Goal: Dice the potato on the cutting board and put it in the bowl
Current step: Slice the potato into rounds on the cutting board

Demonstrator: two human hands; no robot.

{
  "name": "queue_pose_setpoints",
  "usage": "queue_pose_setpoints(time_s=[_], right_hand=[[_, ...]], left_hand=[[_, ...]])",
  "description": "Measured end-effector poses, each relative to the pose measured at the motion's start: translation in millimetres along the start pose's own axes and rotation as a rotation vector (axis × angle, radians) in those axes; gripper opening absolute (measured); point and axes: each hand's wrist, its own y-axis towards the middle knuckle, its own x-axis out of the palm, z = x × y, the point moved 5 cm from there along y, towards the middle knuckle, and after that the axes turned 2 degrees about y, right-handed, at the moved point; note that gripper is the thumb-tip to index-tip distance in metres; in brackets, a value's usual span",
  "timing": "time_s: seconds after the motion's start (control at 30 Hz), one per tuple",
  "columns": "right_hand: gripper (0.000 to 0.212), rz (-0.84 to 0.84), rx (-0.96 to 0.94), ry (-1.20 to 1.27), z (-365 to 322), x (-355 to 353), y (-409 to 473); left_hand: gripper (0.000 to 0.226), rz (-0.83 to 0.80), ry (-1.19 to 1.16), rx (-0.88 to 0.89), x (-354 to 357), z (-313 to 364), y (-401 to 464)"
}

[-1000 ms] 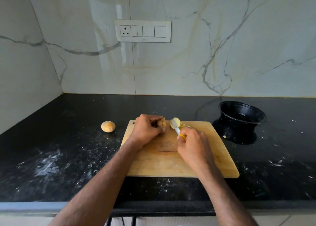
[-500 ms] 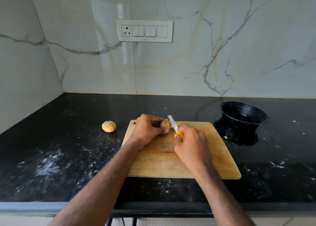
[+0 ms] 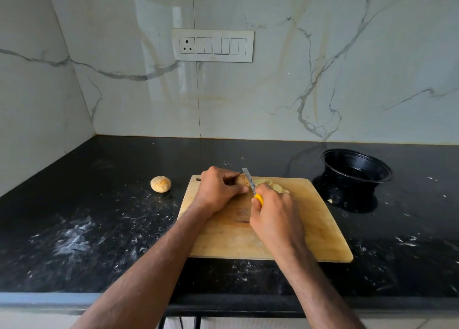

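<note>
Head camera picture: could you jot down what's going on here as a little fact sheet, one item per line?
Left hand: grips the potato on the cutting board
Right hand: grips the knife, blade against the potato
Cut slices: on the board, right of the blade
Bowl: black, on the counter right of the board
Spare potato: on the counter, left of the board

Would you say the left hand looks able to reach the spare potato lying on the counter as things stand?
Probably yes, but not at once: the left hand grips the potato on the board. The spare potato lies left of it with bare counter between.
</note>
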Motion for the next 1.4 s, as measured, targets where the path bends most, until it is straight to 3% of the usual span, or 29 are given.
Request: queue_pose_setpoints(time_s=[0.27,0.6,0.97,1.4], right_hand=[[0.024,-0.006,-0.051,-0.11,-9.9,-5.4,4.1],[0.02,-0.069,-0.071,-0.075,-9.3,-6.7,13.0],[0.014,-0.118,-0.068,-0.066,-8.1,-0.2,21.5],[0.017,-0.143,-0.063,-0.059,-5.1,14.8,28.6]], left_hand=[[0.026,0.003,0.026,0.018,0.9,2.1,0.3],[0.009,-0.037,0.035,0.029,2.0,2.9,0.3],[0.009,-0.044,0.094,0.053,5.1,0.2,3.5],[0.03,-0.011,0.11,0.063,5.4,0.7,3.3]])
